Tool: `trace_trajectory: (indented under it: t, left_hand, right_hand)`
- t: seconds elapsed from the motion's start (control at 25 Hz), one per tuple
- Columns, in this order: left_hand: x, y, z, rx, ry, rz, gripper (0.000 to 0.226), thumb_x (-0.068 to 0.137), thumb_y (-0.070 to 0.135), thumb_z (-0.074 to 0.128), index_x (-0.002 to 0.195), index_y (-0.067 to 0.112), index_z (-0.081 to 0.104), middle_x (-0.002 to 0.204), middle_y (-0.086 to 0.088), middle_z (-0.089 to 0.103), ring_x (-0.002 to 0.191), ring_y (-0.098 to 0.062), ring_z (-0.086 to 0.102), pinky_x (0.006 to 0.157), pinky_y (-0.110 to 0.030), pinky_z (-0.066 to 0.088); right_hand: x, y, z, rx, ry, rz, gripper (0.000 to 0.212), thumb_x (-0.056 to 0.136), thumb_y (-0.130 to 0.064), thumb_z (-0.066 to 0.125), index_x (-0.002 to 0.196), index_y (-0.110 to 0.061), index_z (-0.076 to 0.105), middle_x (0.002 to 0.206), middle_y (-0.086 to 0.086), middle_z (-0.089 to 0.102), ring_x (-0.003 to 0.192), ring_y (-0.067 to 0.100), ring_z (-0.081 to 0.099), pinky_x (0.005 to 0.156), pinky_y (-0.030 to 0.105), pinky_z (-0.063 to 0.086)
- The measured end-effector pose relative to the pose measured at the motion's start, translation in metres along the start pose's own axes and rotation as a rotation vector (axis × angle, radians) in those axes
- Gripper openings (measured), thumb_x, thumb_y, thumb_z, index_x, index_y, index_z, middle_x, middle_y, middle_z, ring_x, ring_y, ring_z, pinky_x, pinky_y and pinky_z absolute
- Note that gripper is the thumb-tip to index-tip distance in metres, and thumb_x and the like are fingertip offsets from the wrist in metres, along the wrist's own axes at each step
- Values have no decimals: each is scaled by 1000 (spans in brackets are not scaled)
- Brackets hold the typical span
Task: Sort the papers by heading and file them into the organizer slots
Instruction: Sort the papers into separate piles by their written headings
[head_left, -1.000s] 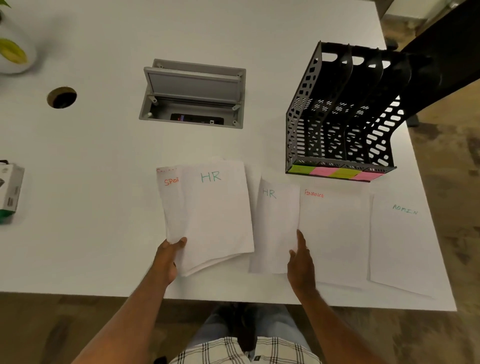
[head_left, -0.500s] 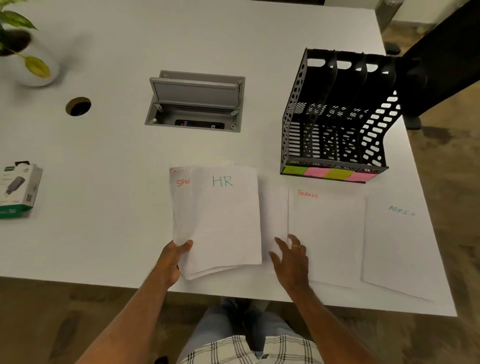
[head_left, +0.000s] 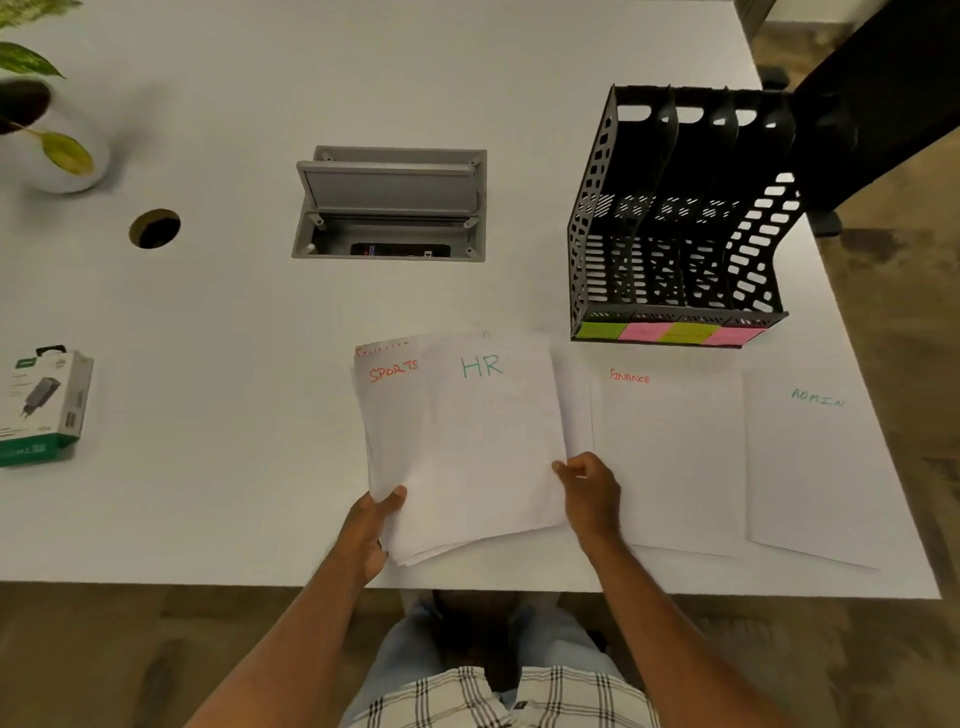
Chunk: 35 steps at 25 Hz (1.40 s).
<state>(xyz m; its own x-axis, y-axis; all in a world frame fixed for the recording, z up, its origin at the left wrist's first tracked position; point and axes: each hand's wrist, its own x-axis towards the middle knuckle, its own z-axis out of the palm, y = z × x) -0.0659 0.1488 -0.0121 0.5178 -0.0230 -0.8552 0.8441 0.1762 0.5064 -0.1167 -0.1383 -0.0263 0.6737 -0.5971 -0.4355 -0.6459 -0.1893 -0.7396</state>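
While the white counter (head_left: 218, 322) carries everything, the black perforated organizer (head_left: 670, 223) stands at its right, slots empty, coloured notes on its front. Flat FINANCE sheet (head_left: 670, 457) and ADMIN sheet (head_left: 815, 467) lie before it. The left hand (head_left: 371, 525) grips the paper stack (head_left: 478, 447), HR on top; the right hand (head_left: 589, 488) pinches its right edge.

The person wears a short-sleeved or sleeveless top, since both forearms are bare right up to where they leave the view. The shirt (head_left: 498, 699) is a light check, white with thin dark lines crossing in a grid, and only its lower front shows. Below it are pale blue jeans (head_left: 415, 642), faded at the thighs. The left hand (head_left: 370, 530) and right hand (head_left: 589, 491) are bare, without gloves.
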Motion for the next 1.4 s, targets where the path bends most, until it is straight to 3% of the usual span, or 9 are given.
trace_trajectory:
  t: [0.28, 0.48, 0.56, 0.68, 0.84, 0.96, 1.08, 1.2, 1.4]
  left_hand:
    - [32, 46, -68, 14, 12, -20, 31, 91, 16, 70, 121, 13, 62, 115, -11, 70, 106, -32, 64, 101, -51, 49]
    - [39, 64, -99, 36, 6, -28, 39, 91, 16, 70, 127, 12, 59, 121, -14, 68, 112, -35, 63, 101, -53, 49]
    - [40, 67, -106, 55, 4, -29, 44, 89, 18, 73, 130, 10, 58, 124, -15, 67, 116, -37, 61, 103, -55, 48]
    - [42, 69, -112, 71, -26, -56, 47, 88, 19, 73, 132, 9, 58, 125, -16, 68, 115, -37, 62, 102, -56, 49]
    - [43, 67, -117, 112, -52, -60, 44, 89, 16, 72, 129, 7, 57, 119, -17, 68, 108, -36, 63, 88, -49, 54]
    - [55, 64, -132, 134, -25, -32, 52, 87, 19, 73, 134, 5, 54, 118, -17, 68, 106, -36, 63, 90, -49, 53]
    - [64, 58, -139, 155, -44, -50, 53, 87, 25, 73, 132, 5, 54, 115, -16, 68, 106, -36, 62, 97, -53, 49]
    - [67, 59, -136, 155, -77, -58, 48, 89, 31, 69, 129, 8, 55, 116, -16, 68, 100, -32, 64, 94, -49, 48]
    - [70, 60, -131, 100, -60, -59, 38, 97, 28, 61, 132, 16, 52, 112, -9, 66, 107, -30, 58, 95, -45, 43]
  right_hand:
    - [8, 38, 6, -197, 205, -69, 21, 102, -17, 48, 120, -8, 55, 115, 14, 64, 108, 28, 60, 89, 33, 47]
    - [2, 42, 26, -462, 326, -61, 39, 91, -16, 65, 128, -13, 51, 124, 19, 60, 117, 39, 55, 93, 52, 48]
    - [-8, 25, 43, -409, 372, -123, 40, 91, -22, 66, 128, -14, 52, 125, 15, 58, 116, 36, 54, 90, 48, 50]
    - [-30, -21, 89, -55, 41, -115, 31, 93, -35, 63, 119, -19, 57, 117, 3, 62, 104, 23, 62, 82, 26, 50]
    - [-61, -75, 148, 47, -409, 136, 68, 77, -42, 82, 128, -26, 40, 112, -12, 55, 97, 7, 57, 80, 19, 46]
    - [-72, -69, 180, 6, -338, 110, 72, 75, -28, 84, 130, -20, 39, 123, -1, 60, 110, 17, 62, 89, 29, 54]
    - [-75, -66, 190, -68, -202, 92, 55, 83, -31, 76, 127, -18, 44, 125, 4, 63, 112, 21, 63, 92, 36, 56]
    - [-77, -64, 188, -114, -138, 78, 37, 94, -33, 64, 123, -15, 50, 120, 5, 65, 112, 21, 64, 91, 29, 55]
    - [-75, -56, 188, -167, -110, 88, 38, 102, -37, 46, 126, -10, 57, 117, 5, 67, 111, 19, 63, 91, 23, 49]
